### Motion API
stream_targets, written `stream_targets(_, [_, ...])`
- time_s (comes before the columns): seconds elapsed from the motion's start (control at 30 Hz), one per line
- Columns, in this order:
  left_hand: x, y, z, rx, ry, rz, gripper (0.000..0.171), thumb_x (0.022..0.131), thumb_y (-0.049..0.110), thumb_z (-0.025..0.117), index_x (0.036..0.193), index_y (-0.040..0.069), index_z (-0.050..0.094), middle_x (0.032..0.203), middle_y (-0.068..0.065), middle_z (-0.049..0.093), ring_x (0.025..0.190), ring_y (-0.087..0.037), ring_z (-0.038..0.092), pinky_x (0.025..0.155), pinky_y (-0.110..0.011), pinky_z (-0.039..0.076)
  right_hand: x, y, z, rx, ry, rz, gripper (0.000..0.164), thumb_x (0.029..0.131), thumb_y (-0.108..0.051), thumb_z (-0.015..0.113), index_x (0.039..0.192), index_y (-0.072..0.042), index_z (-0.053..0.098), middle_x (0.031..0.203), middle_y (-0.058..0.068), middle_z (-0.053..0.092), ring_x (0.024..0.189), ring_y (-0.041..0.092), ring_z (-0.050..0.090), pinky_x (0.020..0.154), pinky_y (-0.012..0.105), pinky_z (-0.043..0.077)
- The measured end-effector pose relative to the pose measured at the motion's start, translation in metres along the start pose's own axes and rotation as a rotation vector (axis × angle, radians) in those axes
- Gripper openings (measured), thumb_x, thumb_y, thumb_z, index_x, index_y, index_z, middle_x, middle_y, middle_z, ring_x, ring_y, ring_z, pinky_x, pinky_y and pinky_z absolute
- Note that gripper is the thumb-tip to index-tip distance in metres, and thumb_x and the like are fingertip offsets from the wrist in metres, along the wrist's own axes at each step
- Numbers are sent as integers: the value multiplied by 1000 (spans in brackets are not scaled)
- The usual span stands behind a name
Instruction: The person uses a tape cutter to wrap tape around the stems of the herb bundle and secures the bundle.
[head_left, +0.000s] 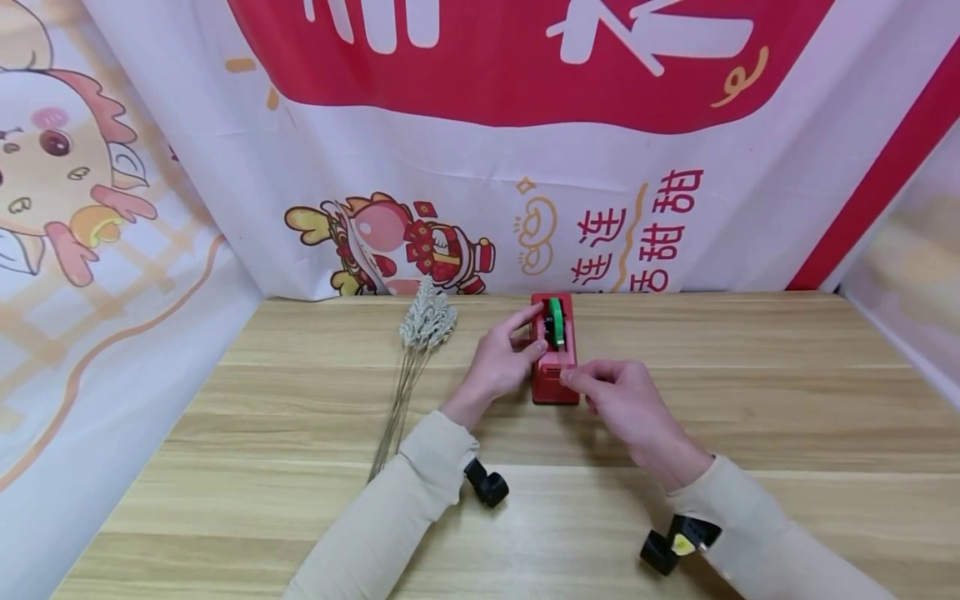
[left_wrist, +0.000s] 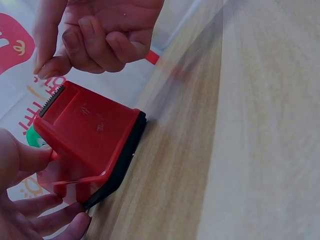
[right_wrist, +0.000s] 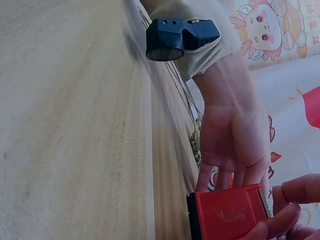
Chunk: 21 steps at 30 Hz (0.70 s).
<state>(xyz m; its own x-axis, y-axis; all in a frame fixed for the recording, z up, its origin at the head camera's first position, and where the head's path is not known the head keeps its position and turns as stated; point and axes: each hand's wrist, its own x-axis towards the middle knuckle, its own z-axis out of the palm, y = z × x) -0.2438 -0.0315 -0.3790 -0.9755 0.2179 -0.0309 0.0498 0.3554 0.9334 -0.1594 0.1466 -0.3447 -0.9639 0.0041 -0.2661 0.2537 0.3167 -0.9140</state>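
Observation:
A red tape dispenser (head_left: 555, 392) with a dark base stands on the wooden table, and a roll with a green core (head_left: 556, 321) sits in its top slot. My left hand (head_left: 504, 360) grips the dispenser's left side, thumb close to the roll and fingers along the body. At the near end is a serrated cutter (left_wrist: 51, 101). Right beside that cutter, my right hand (head_left: 622, 404) pinches the end of the clear tape between thumb and forefinger. Its other fingers are curled in the left wrist view (left_wrist: 100, 42). The tape itself barely shows.
A bunch of dried flowers (head_left: 427, 321) with long thin stems lies left of the dispenser, partly behind the left sleeve (head_left: 420, 475). Behind the table (head_left: 750, 375) hangs a printed white and red cloth (head_left: 487, 150). Small black cameras (head_left: 491, 487) are strapped at both wrists.

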Motion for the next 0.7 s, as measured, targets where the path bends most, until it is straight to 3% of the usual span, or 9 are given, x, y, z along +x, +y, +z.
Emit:
stream_targets(0.47, [5,1,7,-23,-23,8,60,105,18,67,157,42,49,169,-1,44,144,-34,58,118,-46,48,-10,3,-8,-41,11,17,33,106,-33,66,124,-7,74,106,7,68,94,23,54,78,33,46])
stream_targets(0.7, [2,-1,4,-17,-1,13,60,104,15,67,157,39,50,168,-2,46,141,-35,60,116,-47,49,-12,10,-5,-2,-8,-15,30,105,-30,68,121,-7,77,103,7,69,90,24,55,73,31,46])
